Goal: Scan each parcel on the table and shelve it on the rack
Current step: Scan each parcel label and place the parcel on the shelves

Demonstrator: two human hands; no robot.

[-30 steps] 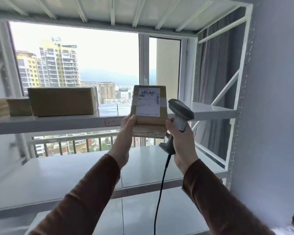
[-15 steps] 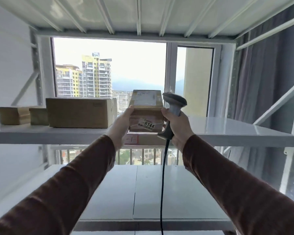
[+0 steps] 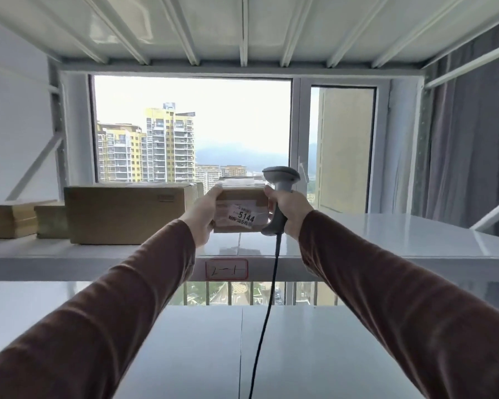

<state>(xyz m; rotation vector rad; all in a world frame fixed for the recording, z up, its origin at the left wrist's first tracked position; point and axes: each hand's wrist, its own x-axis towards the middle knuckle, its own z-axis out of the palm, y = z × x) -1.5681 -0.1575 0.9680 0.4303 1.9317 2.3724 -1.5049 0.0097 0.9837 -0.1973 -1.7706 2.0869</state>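
Fingers of the left hand (image 3: 203,217) are gripping the labelled parcel (image 3: 240,210); the right hand (image 3: 288,210), grasping the barcode scanner (image 3: 280,194), is steadying it. Shelving step underway: parcel hovering over the rack shelf (image 3: 386,237). Next: lower, release.

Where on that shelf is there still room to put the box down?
Bare shelf runs right from the held parcel to the rack's end. Left is crowded: a big box and two small ones.
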